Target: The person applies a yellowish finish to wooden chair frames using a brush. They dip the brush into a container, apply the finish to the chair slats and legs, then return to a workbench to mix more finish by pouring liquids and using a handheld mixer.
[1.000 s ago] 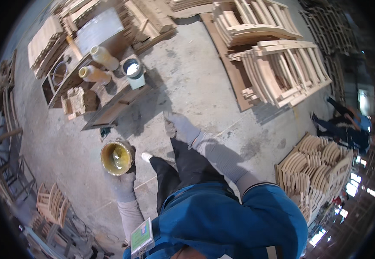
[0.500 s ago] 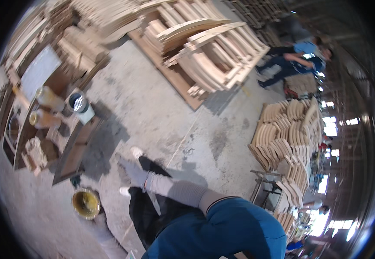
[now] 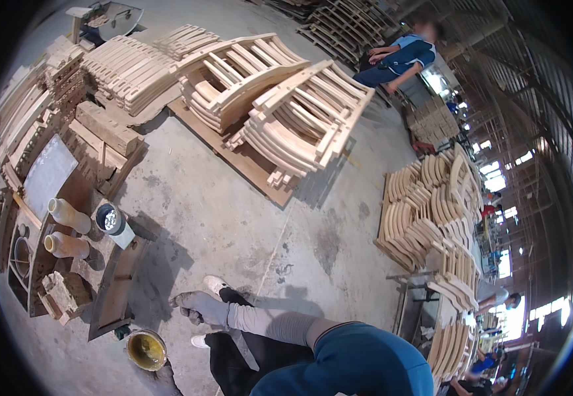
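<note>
While I've got the bowl (image 3: 146,350) by its rim side in my left hand (image 3: 162,379), head view puts it at lower L of the frame, just past the near corner of the counter (image 3: 116,282). It's got yellow stuff in the bottom, so not emptied. My right hand (image 3: 199,307), gloved, is bare of any load, loosely curled above the floor (image 3: 223,211), lower ctr, nearest my shoe (image 3: 216,285).

Progress, AFAICT: bowl's in hand, done; it isn't set down yet, & none of the stacked wood is in either hand. Can't tell if any of the yellow stuff's been used. On the counter, L side: 2 amber bottles (image 3: 67,245), a small pot (image 3: 109,216) & a rough wood block (image 3: 68,292), all untouched rn.

Vs. 1 sec ago: view's swung round, so the bowl's gone from L of ctr down to lower L, and my L forearm & badge are out of frame. R hand's shifted from mid-frame to lower ctr-left. Curved wood frames (image 3: 309,122) went from upper R to upper ctr; co-worker (image 3: 402,61) now shows upper R, was at the R edge. Bottles etc. same spots on the counter; grip on bowl looks unchanged.
</note>
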`<state>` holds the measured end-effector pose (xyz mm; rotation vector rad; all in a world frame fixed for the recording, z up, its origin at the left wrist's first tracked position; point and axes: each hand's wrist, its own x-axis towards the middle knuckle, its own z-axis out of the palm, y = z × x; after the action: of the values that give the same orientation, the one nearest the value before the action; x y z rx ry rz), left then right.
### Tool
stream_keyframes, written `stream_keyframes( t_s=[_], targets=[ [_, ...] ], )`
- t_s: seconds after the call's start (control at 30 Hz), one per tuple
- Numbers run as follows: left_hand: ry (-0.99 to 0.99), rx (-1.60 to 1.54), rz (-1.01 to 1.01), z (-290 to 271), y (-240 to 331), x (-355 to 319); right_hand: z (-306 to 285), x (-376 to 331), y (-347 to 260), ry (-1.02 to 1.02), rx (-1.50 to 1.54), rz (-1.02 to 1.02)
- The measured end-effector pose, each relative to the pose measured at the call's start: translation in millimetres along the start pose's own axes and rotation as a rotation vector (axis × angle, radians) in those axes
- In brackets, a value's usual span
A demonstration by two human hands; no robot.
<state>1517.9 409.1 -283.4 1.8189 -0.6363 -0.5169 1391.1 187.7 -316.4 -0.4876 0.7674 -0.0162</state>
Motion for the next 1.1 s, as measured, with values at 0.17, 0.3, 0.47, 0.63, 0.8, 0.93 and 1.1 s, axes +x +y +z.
stream_keyframes(
  t_s=[0.17, 0.3, 0.47, 0.63, 0.8, 0.93, 1.1],
  targets=[
    [0.071, -0.231, -0.157, 36.4, 51.5, 34.1, -43.1, 56.0, -4.4, -0.129, -0.602, -0.181],
    [0.152, 0.026, -0.112, 55.0, 49.4, 58.7, -87.5, 96.4, -30.7, -0.411, 0.126, 0.126],
    [0.359, -0.139, -0.146, 72.1, -3.5, 58.6, -48.7, 107.8, -63.4, 0.112, -0.072, 0.185],
    [0.431, -0.047, -0.203, 92.6, -26.1, 57.7, -65.4, 129.3, -71.8, 0.098, -0.134, 0.334],
    [0.499, 0.113, -0.212, 99.6, -49.9, 46.0, -57.5, 150.5, -45.2, 0.202, -0.266, 0.47],
    [0.494, 0.463, -0.104, 98.2, -85.2, 21.9, -65.7, 162.0, -16.3, 0.132, -0.362, 0.457],
    [0.544, 0.082, -0.134, 105.2, -150.3, -1.6, -113.9, 195.8, 37.7, 0.017, -0.33, 0.467]
  ],
)
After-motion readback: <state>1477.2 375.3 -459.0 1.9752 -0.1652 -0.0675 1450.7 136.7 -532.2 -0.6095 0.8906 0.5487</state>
